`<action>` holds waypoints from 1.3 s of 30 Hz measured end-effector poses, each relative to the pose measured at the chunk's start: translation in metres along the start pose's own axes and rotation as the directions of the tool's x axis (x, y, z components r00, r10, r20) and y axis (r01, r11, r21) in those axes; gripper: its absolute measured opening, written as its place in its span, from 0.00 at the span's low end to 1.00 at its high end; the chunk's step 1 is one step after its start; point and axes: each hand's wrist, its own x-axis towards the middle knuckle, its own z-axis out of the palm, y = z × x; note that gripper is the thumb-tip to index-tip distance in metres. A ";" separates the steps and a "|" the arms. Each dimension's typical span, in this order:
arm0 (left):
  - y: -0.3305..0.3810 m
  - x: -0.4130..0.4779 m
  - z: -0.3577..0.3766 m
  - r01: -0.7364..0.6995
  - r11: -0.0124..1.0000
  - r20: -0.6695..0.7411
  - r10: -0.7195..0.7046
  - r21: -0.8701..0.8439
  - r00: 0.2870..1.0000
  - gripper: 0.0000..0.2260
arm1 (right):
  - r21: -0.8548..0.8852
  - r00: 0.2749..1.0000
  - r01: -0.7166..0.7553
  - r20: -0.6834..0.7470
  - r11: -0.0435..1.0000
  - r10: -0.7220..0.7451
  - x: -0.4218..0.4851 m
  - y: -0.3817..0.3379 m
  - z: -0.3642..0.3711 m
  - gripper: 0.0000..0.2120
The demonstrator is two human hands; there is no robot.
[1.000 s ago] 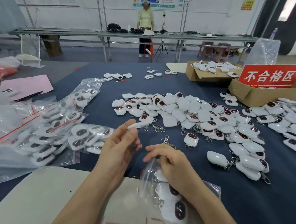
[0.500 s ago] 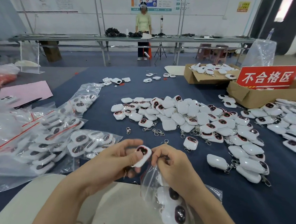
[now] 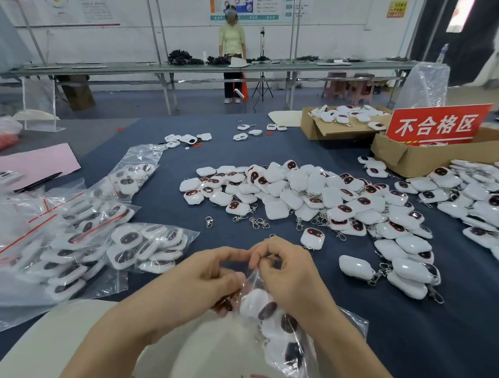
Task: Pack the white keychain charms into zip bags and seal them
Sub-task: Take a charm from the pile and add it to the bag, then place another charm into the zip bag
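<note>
A dark blue table cloth (image 3: 409, 333) fills most of the frame. Across its middle lies a broad heap of loose charms (image 3: 301, 192), white with dark oval faces and metal clasps. A second heap (image 3: 483, 199) runs off the right edge. At the left, several filled bags (image 3: 70, 235) with red seal strips lie overlapping, each stuffed with charms. In the upper right stands a cardboard box (image 3: 421, 161) with a red sign (image 3: 437, 125) propped against it. A pale board (image 3: 54, 337) lies at the lower left, under the person's forearms.

The zip bag (image 3: 313, 358) now being filled sits at lower centre, partly on the board, its mouth raised toward the hands. The right hand (image 3: 289, 277) is above it with its fingers curled, pinching the rim of the mouth. The left hand (image 3: 203, 277) is just beside it, thumb and forefinger closed on the same rim, fingertips meeting those of the right. Something dark lies under its lower fingers, too blurred to name. Inside the bag, the packed charms (image 3: 266, 309) lie stacked, the top one just below the mouth. A few loose clasps (image 3: 257, 222) lie on the cloth between the hands and the central heap.
</note>
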 end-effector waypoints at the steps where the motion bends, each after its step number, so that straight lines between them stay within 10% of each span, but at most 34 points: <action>1: 0.002 -0.001 0.002 -0.006 1.000 0.014 0.006 0.003 1.000 0.12 | -0.006 1.000 -0.001 0.002 1.000 0.001 0.000 -0.002 0.000 0.16; 17: -0.004 0.006 0.020 -0.079 0.996 0.183 0.085 -0.041 0.979 0.16 | 0.109 0.995 -0.099 0.040 0.989 0.095 0.006 -0.002 -0.005 0.24; 22: -0.006 0.009 0.005 -0.174 0.985 -0.193 0.169 -0.009 0.967 0.09 | 0.240 0.988 -0.145 0.091 0.960 0.126 0.009 0.003 -0.016 0.20; 28: -0.029 0.028 -0.001 -0.217 0.967 -0.549 0.109 -0.135 0.828 0.09 | -0.265 0.953 -0.066 -0.302 0.962 -0.018 0.009 0.018 -0.043 0.19; 31: -0.045 0.037 0.003 -0.140 0.990 -0.579 0.110 -0.008 0.808 0.09 | -0.718 0.916 -0.350 -0.398 0.601 0.058 0.007 0.030 -0.052 0.19; 34: -0.054 0.041 0.005 -0.104 0.987 -0.578 0.158 0.127 0.800 0.10 | -0.756 0.889 -0.457 -0.381 0.469 0.253 0.005 0.034 -0.055 0.23; 39: -0.057 0.042 0.006 -0.087 0.975 -0.575 0.192 0.205 0.796 0.10 | -0.744 0.925 -0.371 -0.347 0.555 0.154 0.005 0.037 -0.054 0.17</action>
